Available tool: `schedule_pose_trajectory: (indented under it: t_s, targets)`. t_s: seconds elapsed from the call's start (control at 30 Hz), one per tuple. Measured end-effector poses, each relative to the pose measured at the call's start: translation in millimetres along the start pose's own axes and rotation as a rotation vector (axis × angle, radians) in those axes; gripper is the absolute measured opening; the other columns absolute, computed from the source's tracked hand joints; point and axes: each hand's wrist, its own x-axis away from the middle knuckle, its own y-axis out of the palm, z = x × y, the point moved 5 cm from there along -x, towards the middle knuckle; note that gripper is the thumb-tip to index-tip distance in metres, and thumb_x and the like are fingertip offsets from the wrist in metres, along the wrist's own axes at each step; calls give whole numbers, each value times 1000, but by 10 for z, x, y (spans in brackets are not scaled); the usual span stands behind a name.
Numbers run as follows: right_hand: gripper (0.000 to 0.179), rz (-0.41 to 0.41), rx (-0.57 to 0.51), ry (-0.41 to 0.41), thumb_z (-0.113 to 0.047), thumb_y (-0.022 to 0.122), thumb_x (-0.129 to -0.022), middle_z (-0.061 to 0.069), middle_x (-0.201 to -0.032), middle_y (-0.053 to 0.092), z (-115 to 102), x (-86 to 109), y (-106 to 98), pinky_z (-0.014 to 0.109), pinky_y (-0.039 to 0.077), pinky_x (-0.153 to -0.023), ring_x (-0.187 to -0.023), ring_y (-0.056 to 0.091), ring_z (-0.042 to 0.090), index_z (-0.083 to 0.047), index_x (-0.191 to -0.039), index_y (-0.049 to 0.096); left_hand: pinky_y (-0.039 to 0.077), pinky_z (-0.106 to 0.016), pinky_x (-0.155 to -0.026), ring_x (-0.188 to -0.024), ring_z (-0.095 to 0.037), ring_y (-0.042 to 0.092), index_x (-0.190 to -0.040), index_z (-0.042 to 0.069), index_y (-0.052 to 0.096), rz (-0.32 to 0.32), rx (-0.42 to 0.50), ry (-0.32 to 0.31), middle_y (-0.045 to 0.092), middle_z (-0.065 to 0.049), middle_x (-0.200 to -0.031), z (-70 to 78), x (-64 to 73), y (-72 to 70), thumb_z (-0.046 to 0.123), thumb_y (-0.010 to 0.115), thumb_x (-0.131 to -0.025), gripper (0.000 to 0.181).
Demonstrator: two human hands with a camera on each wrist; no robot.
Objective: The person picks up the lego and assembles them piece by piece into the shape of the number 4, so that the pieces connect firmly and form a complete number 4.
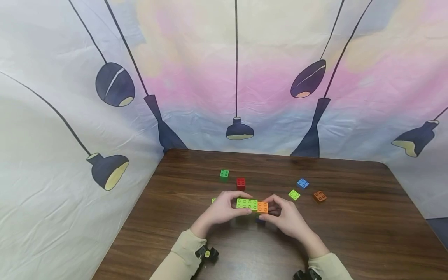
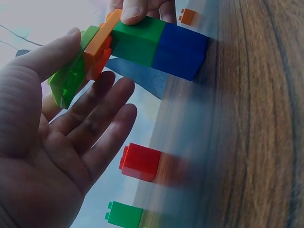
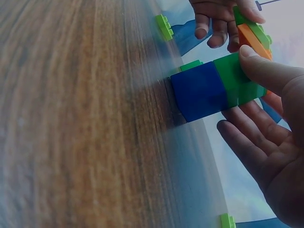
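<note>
A small stack of toy building bricks stands between both hands. Its bottom is a dark blue brick (image 3: 199, 90), low at the tabletop, with a green brick (image 2: 135, 40) on it. Above these comes an orange brick (image 1: 263, 207), and a long lime green brick (image 1: 247, 204) reaches out to the left. My left hand (image 1: 225, 208) pinches the lime brick between thumb and index finger; its other fingers are spread loosely below. With thumb and fingers my right hand (image 1: 285, 214) grips the stack's right side, the thumb on the green brick in the wrist views.
Behind the hands on the brown wooden table (image 1: 367, 217) lie a green brick (image 1: 224, 174) and a red brick (image 1: 240, 183). To the right are blue (image 1: 302, 183), lime (image 1: 294, 194) and brown-orange bricks (image 1: 320, 196). Another lime brick (image 1: 213, 200) is mostly hidden by the left hand.
</note>
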Motion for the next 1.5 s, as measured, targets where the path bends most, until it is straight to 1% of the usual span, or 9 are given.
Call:
schedule_pose_trajectory:
  t_s: [0.17, 0.47, 0.73, 0.9, 1.0, 1.1, 1.23, 1.4, 1.5]
  targets:
    - [38, -2, -5, 1, -24, 93, -86, -2, -107, 74, 8, 4, 9, 27, 60, -80, -95, 74, 14, -18, -116, 69, 55, -27, -70, -80, -10, 65, -124, 15, 77, 16, -20, -1, 73, 7, -104, -3, 3, 8, 25, 85, -95, 31]
    - [39, -1, -8, 8, -25, 93, -86, -3, -108, 74, 38, 9, 34, 27, 60, -83, -98, 73, 16, -18, -117, 70, 54, -27, -69, -80, -10, 64, -122, 18, 77, 32, -58, -11, 72, 9, -102, -18, 13, 9, 29, 84, -95, 30]
    - [39, -2, -10, 1, -27, 92, -87, -3, -110, 74, 50, 6, 30, 27, 60, -84, -100, 74, 16, -19, -119, 70, 54, -28, -70, -80, -9, 64, -122, 17, 77, 34, -68, -7, 72, 9, -101, 0, 1, -2, 29, 84, -95, 30]
    - [39, -3, -9, -1, -26, 92, -88, -1, -110, 73, 35, 1, 31, 27, 60, -85, -100, 73, 16, -18, -119, 70, 55, -28, -74, -86, -11, 67, -125, 19, 76, 11, -49, -2, 73, 8, -107, -22, 5, -23, 29, 82, -97, 30]
    - [38, -3, -6, 4, -25, 91, -88, 0, -110, 73, 19, -6, 39, 27, 60, -84, -100, 73, 16, -16, -119, 70, 56, -29, -77, -89, -17, 68, -129, 17, 75, 6, -39, -1, 73, 6, -113, -71, 21, -83, 30, 78, -101, 31]
    - [38, -3, -5, 7, -25, 91, -88, 1, -109, 73, 7, -13, 44, 28, 60, -84, -100, 73, 17, -14, -118, 70, 57, -31, -78, -92, -21, 69, -132, 11, 74, 32, -31, -18, 74, 2, -115, -132, 39, -172, 31, 73, -104, 34]
    - [39, -1, -4, 18, -26, 92, -88, 1, -108, 73, 10, -15, 44, 27, 59, -84, -100, 72, 17, -14, -118, 70, 58, -36, -77, -93, -24, 71, -132, 5, 73, 94, -37, -55, 75, -3, -113, -232, 40, -280, 31, 70, -106, 38]
    - [40, 2, -8, 22, -27, 92, -88, 1, -108, 73, 27, -7, 42, 27, 59, -84, -100, 72, 17, -14, -119, 70, 61, -36, -79, -94, -20, 74, -129, 0, 73, 160, -49, -99, 77, -6, -111, -362, 16, -368, 25, 69, -107, 33]
    - [40, 5, -11, 17, -27, 92, -88, 1, -108, 73, 40, -7, 41, 27, 59, -84, -100, 72, 17, -14, -119, 70, 61, -35, -79, -93, -18, 74, -128, 0, 73, 164, -57, -134, 77, -5, -107, -430, 12, -394, 22, 69, -107, 30]
